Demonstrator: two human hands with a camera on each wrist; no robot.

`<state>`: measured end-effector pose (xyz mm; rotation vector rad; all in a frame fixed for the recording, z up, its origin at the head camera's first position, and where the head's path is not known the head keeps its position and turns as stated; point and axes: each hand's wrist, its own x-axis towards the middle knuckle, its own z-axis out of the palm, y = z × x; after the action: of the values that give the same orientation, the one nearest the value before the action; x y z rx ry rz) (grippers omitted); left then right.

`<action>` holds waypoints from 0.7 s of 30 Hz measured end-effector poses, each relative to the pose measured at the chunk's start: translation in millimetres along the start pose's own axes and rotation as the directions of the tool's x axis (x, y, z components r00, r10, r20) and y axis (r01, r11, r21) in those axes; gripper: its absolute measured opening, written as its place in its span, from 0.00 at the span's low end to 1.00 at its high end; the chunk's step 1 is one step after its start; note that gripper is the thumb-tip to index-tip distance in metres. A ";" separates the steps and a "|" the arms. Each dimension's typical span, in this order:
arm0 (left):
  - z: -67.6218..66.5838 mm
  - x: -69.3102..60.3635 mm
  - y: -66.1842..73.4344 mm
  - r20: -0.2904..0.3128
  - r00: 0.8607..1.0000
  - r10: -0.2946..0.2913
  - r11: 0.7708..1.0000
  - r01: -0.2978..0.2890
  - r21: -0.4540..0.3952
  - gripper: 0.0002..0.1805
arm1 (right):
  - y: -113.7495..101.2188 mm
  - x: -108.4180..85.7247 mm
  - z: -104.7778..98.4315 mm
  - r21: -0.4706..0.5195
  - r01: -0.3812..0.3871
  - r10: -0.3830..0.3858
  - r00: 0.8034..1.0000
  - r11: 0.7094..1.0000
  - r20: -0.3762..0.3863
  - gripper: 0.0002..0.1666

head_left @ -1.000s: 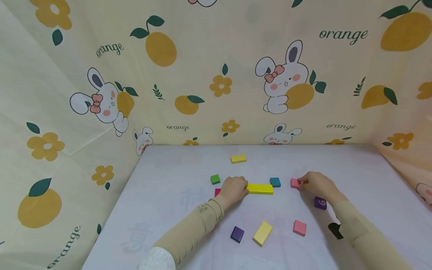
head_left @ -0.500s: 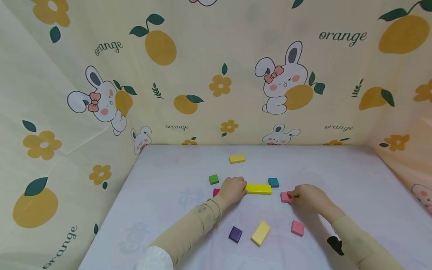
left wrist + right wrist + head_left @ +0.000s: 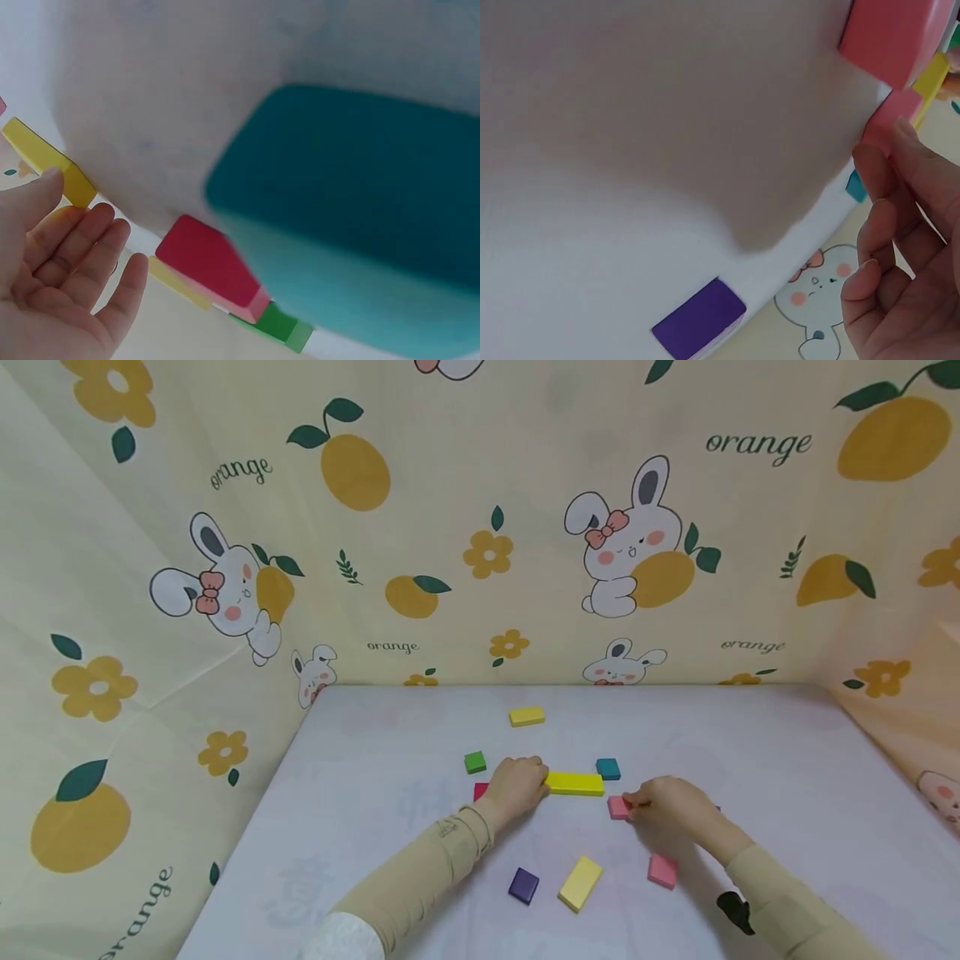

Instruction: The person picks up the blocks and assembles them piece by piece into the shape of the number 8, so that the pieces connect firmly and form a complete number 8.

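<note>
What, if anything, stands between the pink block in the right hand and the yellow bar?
Nothing visible: only table shows between the pink block in the right hand and the yellow bar. The teal block lies beyond, outside that gap.

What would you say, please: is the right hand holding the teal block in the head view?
No, the right hand pinches a pink block, while the teal block lies apart from that hand.

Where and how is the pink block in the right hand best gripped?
The pink block is probably best gripped by its right end, coming from the right, as the right hand does: its sides are flat, and this leaves the left end bare, towards the yellow bar.
</note>
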<state>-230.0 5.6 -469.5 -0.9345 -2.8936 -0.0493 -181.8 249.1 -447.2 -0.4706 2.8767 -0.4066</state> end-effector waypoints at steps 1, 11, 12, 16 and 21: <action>0.7 -0.4 0.3 0.002 1.000 -0.004 1.000 0.004 0.000 0.09 | -0.8 0.0 1.0 -0.002 0.005 -0.005 1.000 1.000 -0.003 0.19; 1.6 -1.2 0.6 0.024 1.000 -0.001 1.000 0.001 0.004 0.11 | -4.2 1.8 5.0 -0.050 0.043 -0.047 0.997 0.998 -0.068 0.16; 1.5 -1.2 0.7 0.024 1.000 0.002 1.000 -0.002 0.001 0.11 | -4.4 2.0 4.8 -0.057 0.047 -0.051 0.996 0.997 -0.071 0.16; 1.1 -2.4 0.5 0.021 1.000 0.004 1.000 -0.004 -0.014 0.10 | -6.2 3.0 3.2 -0.080 0.064 -0.069 0.996 0.995 -0.063 0.15; 3.5 -2.8 -3.0 0.018 1.000 0.013 1.000 -0.013 -0.024 0.11 | -8.9 4.9 2.0 -0.062 0.051 -0.053 0.998 0.997 -0.032 0.15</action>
<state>-229.8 1.7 -473.2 -0.9630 -2.9098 -0.0746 -183.3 238.9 -447.1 -0.5557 2.9212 -0.3394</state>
